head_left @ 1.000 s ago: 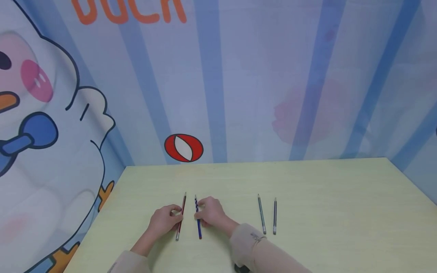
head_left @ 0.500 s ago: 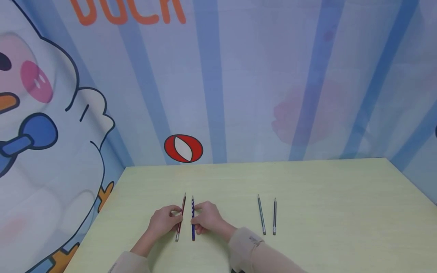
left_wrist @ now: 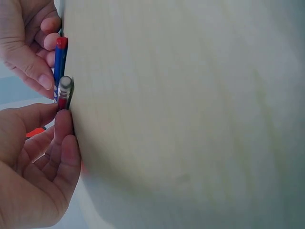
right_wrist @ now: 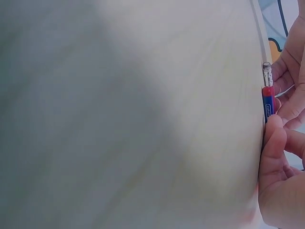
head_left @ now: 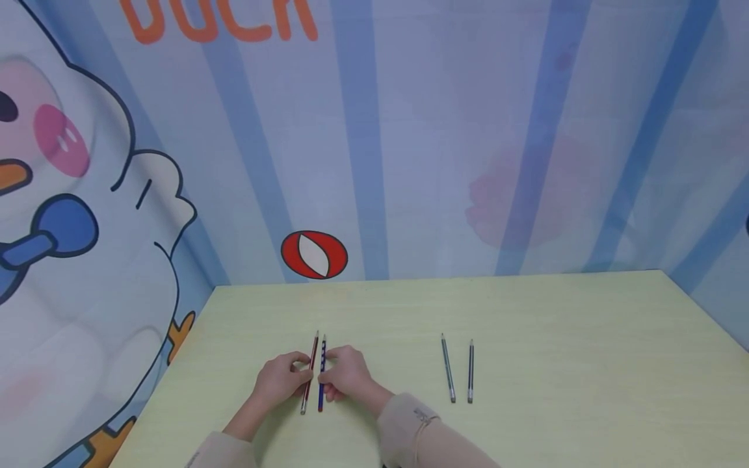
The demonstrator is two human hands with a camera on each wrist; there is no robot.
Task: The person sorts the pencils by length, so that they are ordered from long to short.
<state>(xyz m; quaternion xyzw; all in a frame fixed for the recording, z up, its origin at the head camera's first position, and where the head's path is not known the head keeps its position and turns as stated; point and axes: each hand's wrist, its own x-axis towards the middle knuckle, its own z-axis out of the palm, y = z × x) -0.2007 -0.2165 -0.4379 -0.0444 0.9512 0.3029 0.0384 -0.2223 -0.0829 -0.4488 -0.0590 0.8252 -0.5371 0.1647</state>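
Observation:
My left hand (head_left: 279, 379) pinches a red pencil (head_left: 307, 394) between thumb and fingers, on the left part of the table. Just to its right, my right hand (head_left: 350, 372) pinches a blue patterned pencil (head_left: 321, 394). Both pencils lie nearly parallel, tips pointing away, with a narrow gap between them in the head view. From the left wrist, the metal-and-eraser end of the red pencil (left_wrist: 66, 87) shows beside the red-ended blue pencil (left_wrist: 60, 62). The right wrist view catches the blue pencil (right_wrist: 269, 106) with printed lettering; fingers hide the middles of both.
Farther right on the pale table (head_left: 556, 364) lie a green-grey pencil (head_left: 448, 368) and a dark pencil (head_left: 471, 372), set apart from each other. A printed cloth backdrop (head_left: 433, 130) rises behind the table's far edge.
My right hand has slid the blue pencil leftward, closer to the red one, and the pencil has turned to run more nearly parallel. The left hand and red pencil have stayed in place.

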